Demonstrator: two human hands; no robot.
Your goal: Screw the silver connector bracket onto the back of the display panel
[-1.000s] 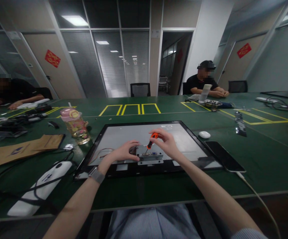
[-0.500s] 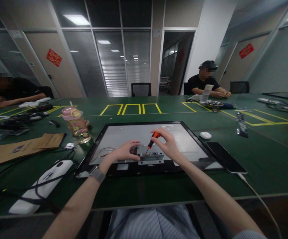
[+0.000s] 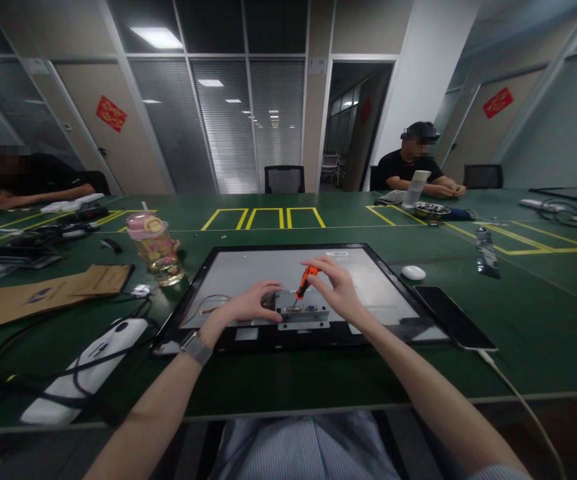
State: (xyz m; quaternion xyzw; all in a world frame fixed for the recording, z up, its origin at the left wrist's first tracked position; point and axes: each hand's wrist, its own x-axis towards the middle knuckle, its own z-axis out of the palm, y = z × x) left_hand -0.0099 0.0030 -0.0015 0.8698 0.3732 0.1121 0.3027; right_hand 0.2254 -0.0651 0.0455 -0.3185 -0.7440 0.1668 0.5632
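A flat display panel (image 3: pixel 248 270) lies back side up on the table, with a black frame around a grey metal back. Near its front edge sits a metal bracket (image 3: pixel 313 317) with connector ports. My right hand (image 3: pixel 337 287) grips an orange and black screwdriver (image 3: pixel 306 283) by the handle. Its shaft slants down to the left, and the tip reaches the bracket's left part; the screw itself is too small to see. My left hand (image 3: pixel 256 303) steadies the bracket's left end between thumb and fingers. Thin wires (image 3: pixel 203 307) run on the panel left of that hand.
A pink-lidded cup (image 3: pixel 156 250) stands left of the panel, by a paper bag (image 3: pixel 48 293) and a white power strip (image 3: pixel 86 373) with black cables. At right lie a phone (image 3: pixel 453 317) on a cable and a white case (image 3: pixel 413 272). Two people sit across the table.
The screwdriver handle has turned slightly in my right hand, showing more orange. My left hand stays at the bracket. The whole view has shifted a little.
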